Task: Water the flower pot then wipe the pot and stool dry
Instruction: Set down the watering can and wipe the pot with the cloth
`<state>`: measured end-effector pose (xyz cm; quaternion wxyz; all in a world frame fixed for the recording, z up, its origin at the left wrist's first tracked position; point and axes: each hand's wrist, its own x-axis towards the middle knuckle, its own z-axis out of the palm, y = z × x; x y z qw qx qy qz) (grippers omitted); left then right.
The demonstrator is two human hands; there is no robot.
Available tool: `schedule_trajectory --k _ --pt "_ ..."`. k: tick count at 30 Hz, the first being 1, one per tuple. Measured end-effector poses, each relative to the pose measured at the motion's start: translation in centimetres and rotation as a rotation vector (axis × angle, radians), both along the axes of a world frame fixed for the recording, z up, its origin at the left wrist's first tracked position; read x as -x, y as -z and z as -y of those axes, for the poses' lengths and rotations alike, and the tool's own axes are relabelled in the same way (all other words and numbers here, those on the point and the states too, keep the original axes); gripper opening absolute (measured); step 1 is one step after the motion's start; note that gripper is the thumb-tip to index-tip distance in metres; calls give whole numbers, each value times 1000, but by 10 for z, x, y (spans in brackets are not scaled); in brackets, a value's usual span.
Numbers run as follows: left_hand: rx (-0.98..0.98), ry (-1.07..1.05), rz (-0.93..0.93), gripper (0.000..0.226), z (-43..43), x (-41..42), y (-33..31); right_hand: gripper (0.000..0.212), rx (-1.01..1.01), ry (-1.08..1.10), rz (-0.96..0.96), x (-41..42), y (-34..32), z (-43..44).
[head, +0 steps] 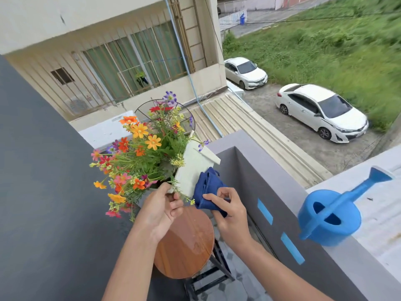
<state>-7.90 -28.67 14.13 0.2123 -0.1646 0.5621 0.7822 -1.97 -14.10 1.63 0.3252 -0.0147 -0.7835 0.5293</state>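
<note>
Over the wet round stool (pixel 186 246), the left hand (pixel 161 210) gripped the tilted white flower pot (pixel 193 170) by its lower edge; the right hand (pixel 227 216) pinched a blue cloth (pixel 208 187) against its side. Farther right, a watering can (pixel 329 216) sat on the ledge (pixel 368 246)

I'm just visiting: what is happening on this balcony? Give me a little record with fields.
left hand: grips the white pot by its lower edge, pot tilted
right hand: holds blue cloth against the pot's side
flowers: orange, red, pink, purple, in the pot
stool: round wooden top, looks wet
watering can: blue, on the ledge, at the right
</note>
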Motion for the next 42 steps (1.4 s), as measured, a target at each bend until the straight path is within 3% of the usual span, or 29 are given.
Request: schedule_trajectory --k 6,10,20,26,29,34,42 --pt "87 62 -56 21 -12 -9 1 53 222 -31 -88 16 -51 19" --pt "47 50 -56 22 -15 -14 0 47 321 35 -61 31 -66 11" --pt "62 83 -110 28 -16 -19 -12 27 507 224 269 69 -27 -49" --pt "72 91 -109 26 -23 -21 -8 37 494 239 255 74 -38 -50" --pt "171 125 -127 23 -30 -21 -4 44 566 217 182 72 -60 -43" --pt "147 112 -110 26 -31 -18 -2 33 622 119 51 53 -96 -18" --pt "99 56 -119 24 -19 2 -8 40 396 -36 76 17 -58 10"
